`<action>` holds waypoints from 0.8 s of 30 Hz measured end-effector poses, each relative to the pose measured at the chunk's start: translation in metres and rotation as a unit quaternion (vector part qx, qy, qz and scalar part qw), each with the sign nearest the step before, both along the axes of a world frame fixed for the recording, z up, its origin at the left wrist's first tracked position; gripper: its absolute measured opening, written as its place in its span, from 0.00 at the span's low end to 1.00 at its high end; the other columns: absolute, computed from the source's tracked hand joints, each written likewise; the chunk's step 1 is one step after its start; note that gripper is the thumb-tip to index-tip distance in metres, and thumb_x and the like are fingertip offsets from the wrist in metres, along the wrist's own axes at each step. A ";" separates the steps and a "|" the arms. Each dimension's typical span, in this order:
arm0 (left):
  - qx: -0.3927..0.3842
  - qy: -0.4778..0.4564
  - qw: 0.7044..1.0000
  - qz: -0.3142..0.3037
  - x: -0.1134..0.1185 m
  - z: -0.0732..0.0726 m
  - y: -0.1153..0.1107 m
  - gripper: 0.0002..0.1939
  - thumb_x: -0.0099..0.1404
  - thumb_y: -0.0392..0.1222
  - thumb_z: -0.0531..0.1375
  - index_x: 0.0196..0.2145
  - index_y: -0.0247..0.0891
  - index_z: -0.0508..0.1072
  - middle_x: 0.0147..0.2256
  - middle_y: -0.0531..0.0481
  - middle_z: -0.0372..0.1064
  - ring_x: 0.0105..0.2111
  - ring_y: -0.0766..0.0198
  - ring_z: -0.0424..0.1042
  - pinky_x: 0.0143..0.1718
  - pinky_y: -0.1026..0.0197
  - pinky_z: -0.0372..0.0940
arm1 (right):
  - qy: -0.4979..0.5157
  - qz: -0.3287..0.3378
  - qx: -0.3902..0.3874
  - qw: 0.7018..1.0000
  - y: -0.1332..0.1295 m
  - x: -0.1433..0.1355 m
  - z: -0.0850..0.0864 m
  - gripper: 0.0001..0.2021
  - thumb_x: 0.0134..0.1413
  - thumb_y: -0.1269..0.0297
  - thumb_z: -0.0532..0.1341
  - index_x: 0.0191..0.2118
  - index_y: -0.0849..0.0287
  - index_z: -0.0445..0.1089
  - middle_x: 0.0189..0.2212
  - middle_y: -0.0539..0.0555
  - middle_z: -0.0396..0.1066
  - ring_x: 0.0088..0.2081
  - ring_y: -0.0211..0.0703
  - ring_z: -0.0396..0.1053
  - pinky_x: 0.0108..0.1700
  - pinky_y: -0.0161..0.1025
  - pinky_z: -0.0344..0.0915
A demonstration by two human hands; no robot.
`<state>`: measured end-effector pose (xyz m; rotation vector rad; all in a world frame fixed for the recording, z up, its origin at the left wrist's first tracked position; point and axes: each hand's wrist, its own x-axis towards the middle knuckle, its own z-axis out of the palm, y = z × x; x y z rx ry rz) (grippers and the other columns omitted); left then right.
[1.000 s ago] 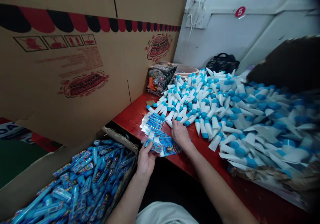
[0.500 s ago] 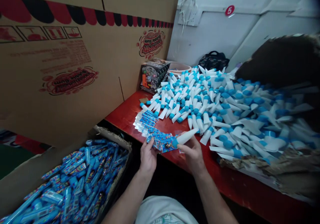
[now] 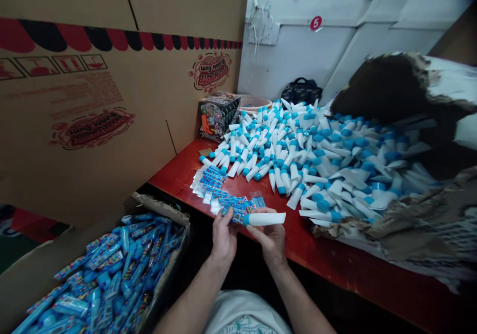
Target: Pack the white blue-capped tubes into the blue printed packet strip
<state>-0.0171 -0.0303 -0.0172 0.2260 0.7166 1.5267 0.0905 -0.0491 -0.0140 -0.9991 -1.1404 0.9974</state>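
Since the frame 0.5 s back, the white tube with a blue cap [image 3: 263, 218] has swung from a slant toward 2 o'clock to lie level, and both hands have drawn closer together at the table's near edge. The right hand [image 3: 271, 235] pinches that tube from below, fingers closed narrowly around its capped end, while its flat tail points to 3 o'clock. The left hand [image 3: 223, 234] is closed on a blue printed wrapper [image 3: 238, 213], whose open end meets the tube's blue cap. Whether the cap is already inside the wrapper cannot be told. Just beyond the hands, at 11 o'clock, a fan of flat blue wrappers [image 3: 209, 182] lies on the red table [image 3: 179, 172]. Farther off, from 12 to 2 o'clock, a big heap of white tubes [image 3: 298, 150] spreads across the table and spills from a torn brown sack [image 3: 391, 90] at 2 o'clock. At 8 o'clock, below the table's edge, an open cardboard box [image 3: 164, 207] holds many wrapped blue tubes [image 3: 112, 274]. A tall printed carton [image 3: 112, 75] stands at 10 o'clock, with a small dark display box [image 3: 216, 115] at 12 o'clock beside it. A black bag [image 3: 301, 90] rests near the white wall, under a red sticker marked 5 [image 3: 316, 23].
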 end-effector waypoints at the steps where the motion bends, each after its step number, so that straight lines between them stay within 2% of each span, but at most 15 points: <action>1: 0.004 -0.005 1.000 -0.002 0.001 0.001 -0.001 0.09 0.55 0.40 0.66 0.35 0.35 0.73 0.31 0.53 0.74 0.29 0.68 0.72 0.33 0.65 0.65 | 0.007 -0.003 0.003 1.000 0.000 -0.001 -0.001 0.15 0.45 0.65 0.68 0.40 0.57 0.66 0.38 0.53 0.69 0.41 0.46 0.69 0.45 0.44 0.66; 5: 0.001 -0.031 0.999 -0.028 0.006 0.005 -0.004 0.10 0.54 0.37 0.66 0.35 0.34 0.73 0.31 0.51 0.74 0.29 0.68 0.72 0.32 0.66 0.66 | 0.030 -0.012 0.019 0.999 0.001 -0.002 -0.008 0.14 0.43 0.66 0.69 0.37 0.57 0.66 0.42 0.54 0.69 0.46 0.48 0.67 0.49 0.46 0.64; 9: 0.001 -0.051 0.997 -0.049 0.009 0.007 -0.007 0.08 0.55 0.35 0.65 0.34 0.34 0.73 0.32 0.50 0.74 0.29 0.67 0.72 0.31 0.66 0.66 | 0.065 -0.009 0.016 0.998 0.001 0.000 -0.015 0.15 0.44 0.68 0.69 0.39 0.56 0.65 0.40 0.53 0.70 0.43 0.46 0.69 0.49 0.46 0.64; 15: -0.016 -0.095 0.981 -0.171 0.013 0.009 -0.018 0.11 0.61 0.42 0.60 0.38 0.32 0.74 0.35 0.46 0.74 0.32 0.63 0.73 0.34 0.63 0.67 | 0.037 -0.020 0.017 0.999 0.001 -0.001 -0.016 0.15 0.44 0.66 0.69 0.37 0.56 0.65 0.45 0.55 0.69 0.49 0.50 0.66 0.54 0.50 0.60; 19: -0.027 -0.105 0.987 -0.115 0.013 0.011 -0.018 0.07 0.60 0.37 0.60 0.36 0.31 0.74 0.35 0.46 0.75 0.35 0.64 0.72 0.38 0.64 0.66 | 0.003 -0.004 0.008 1.000 0.001 0.001 -0.018 0.14 0.43 0.63 0.69 0.37 0.56 0.67 0.51 0.56 0.65 0.54 0.54 0.62 0.57 0.51 0.56; 22: -0.012 -0.075 0.993 -0.095 0.007 0.009 -0.012 0.07 0.59 0.38 0.61 0.34 0.32 0.74 0.34 0.46 0.75 0.33 0.62 0.72 0.37 0.60 0.67 | 0.049 0.041 -0.020 0.998 -0.004 0.013 -0.021 0.24 0.42 0.60 0.68 0.48 0.54 0.66 0.54 0.57 0.63 0.55 0.54 0.61 0.54 0.48 0.61; 24: 0.000 -0.043 0.996 -0.081 0.002 0.005 -0.008 0.07 0.58 0.40 0.62 0.33 0.33 0.74 0.31 0.47 0.74 0.30 0.61 0.72 0.34 0.58 0.67 | 0.098 0.047 -0.048 0.993 -0.010 0.024 -0.022 0.27 0.46 0.56 0.66 0.53 0.54 0.63 0.52 0.57 0.65 0.51 0.51 0.65 0.47 0.43 0.65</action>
